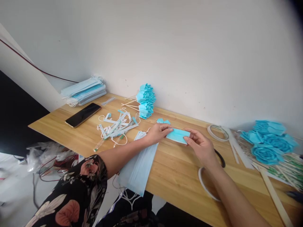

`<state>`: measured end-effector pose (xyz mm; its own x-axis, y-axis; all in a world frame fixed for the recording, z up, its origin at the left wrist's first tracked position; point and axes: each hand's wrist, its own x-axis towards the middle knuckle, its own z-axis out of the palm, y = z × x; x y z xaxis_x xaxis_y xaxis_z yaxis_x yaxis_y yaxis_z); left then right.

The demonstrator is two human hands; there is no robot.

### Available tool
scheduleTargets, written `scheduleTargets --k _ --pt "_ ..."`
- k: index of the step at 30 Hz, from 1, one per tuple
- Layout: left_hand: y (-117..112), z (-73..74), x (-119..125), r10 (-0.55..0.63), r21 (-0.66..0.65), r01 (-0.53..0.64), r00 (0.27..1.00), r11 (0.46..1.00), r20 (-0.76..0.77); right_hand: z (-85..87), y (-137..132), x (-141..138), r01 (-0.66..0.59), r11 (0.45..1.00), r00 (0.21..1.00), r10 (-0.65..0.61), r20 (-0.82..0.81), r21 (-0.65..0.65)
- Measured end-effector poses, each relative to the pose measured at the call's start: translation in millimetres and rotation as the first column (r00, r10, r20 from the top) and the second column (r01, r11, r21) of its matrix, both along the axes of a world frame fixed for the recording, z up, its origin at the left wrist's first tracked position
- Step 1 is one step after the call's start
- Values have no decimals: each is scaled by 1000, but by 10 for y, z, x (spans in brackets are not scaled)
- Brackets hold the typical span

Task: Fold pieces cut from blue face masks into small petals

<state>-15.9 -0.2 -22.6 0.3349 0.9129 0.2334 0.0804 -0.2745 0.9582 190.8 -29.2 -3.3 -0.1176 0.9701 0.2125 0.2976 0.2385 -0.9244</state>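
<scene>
My left hand [159, 131] and my right hand [199, 143] pinch the two ends of a small folded piece of blue mask fabric [178, 135], held low over the wooden table [175, 170]. Both hands have their fingers closed on it. Just behind it lies a small blue cut scrap [163, 121]. Under my left forearm a flat blue face mask [139, 165] hangs partly over the table's front edge.
A stack of face masks [84, 90] and a black phone [82, 114] lie at the far left. Cut ear loops and strips [115, 126], blue petal sticks [145, 101], tape rolls [217, 132] [207, 186], finished blue flowers [270, 140] and wooden sticks surround the hands.
</scene>
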Motion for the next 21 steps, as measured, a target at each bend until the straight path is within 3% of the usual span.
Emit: scheduleTargets --k 10,15,21 --pt "-53 117 -18 4 -9 -4 1000 1000 10 -55 4 8 -27 999 993 25 -115 -19" --pt "-59 97 -2 -22 -66 27 997 997 69 -54 -5 15 -22 1000 999 22 -36 -21" --pt "-77 99 18 -155 -58 159 986 985 68 24 -44 3 -13 1000 995 15 100 -21"
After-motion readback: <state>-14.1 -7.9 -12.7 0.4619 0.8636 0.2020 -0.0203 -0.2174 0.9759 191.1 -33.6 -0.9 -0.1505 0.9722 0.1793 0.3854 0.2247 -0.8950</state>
